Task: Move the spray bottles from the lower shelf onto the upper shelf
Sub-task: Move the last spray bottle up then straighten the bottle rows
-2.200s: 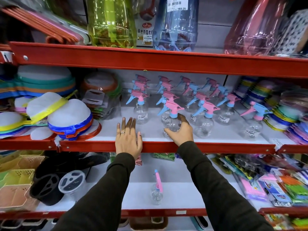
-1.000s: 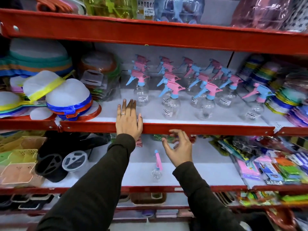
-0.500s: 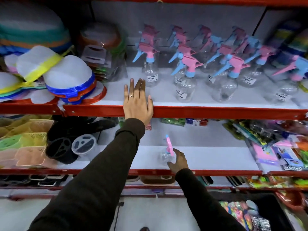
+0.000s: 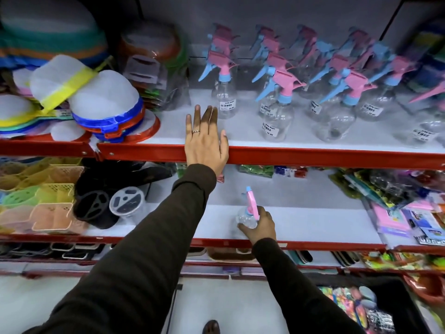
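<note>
One clear spray bottle [image 4: 246, 216] with a pink trigger head and blue cap stands on the white lower shelf [image 4: 313, 225]. My right hand [image 4: 261, 227] is wrapped around its body from the right and front. My left hand [image 4: 206, 138] lies flat, fingers together, on the red front lip of the upper shelf [image 4: 313, 156]. Several clear spray bottles [image 4: 277, 116] with pink and blue heads and price labels stand in rows on that upper shelf, to the right of my left hand.
Stacked white covers with coloured rims [image 4: 103, 104] fill the upper shelf's left. Pastel baskets [image 4: 41, 201] and black and clear round containers [image 4: 103, 206] crowd the lower shelf's left. Packaged goods [image 4: 409, 213] pile at its right. A black bin [image 4: 375, 309] sits on the floor.
My right hand left the upper shelf, dropped to the lower shelf and closed around the lone spray bottle. My view tilted downward. The left hand stayed on the shelf lip.
</note>
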